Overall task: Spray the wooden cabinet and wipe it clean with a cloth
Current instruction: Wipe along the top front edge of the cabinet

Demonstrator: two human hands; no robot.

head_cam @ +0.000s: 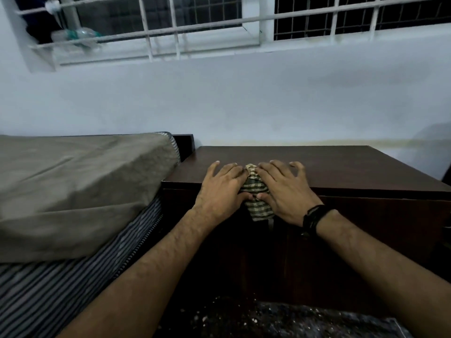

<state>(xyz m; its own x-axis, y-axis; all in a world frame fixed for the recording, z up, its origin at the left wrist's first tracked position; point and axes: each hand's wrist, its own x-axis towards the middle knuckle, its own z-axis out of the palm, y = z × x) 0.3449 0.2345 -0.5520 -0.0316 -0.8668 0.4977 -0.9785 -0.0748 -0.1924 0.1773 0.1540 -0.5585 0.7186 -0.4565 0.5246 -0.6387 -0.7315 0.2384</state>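
- Speckled dark floor lies nearest the camera, at the bottom of the head view, with both bare forearms reaching over it toward the cabinet.
- Left hand lies palm down at the front edge of the wooden cabinet, its fingers spread and nearly straight on the dark top; it grips nothing, and its thumb side presses against the left side of the cloth.
- Right hand mirrors it, palm down with the fingers splayed over the cabinet top, loose rather than clenched, its thumb side resting on the right of the cloth; a black band circles its wrist.
- Both thumbs point inward and almost meet on the cloth at the cabinet's front edge.
- Between the two hands sits the cloth, striped green and pale, bunched up; its upper part rests on the cabinet top and its lower end hangs over the edge onto the cabinet's front face.
- Whether the fingers hidden beneath the palms pinch any fabric cannot be told.
- Left of the cabinet, just beside it, is a bed with a striped mattress and an olive-brown sheet on top.
- Behind stands a pale wall with a barred window above.
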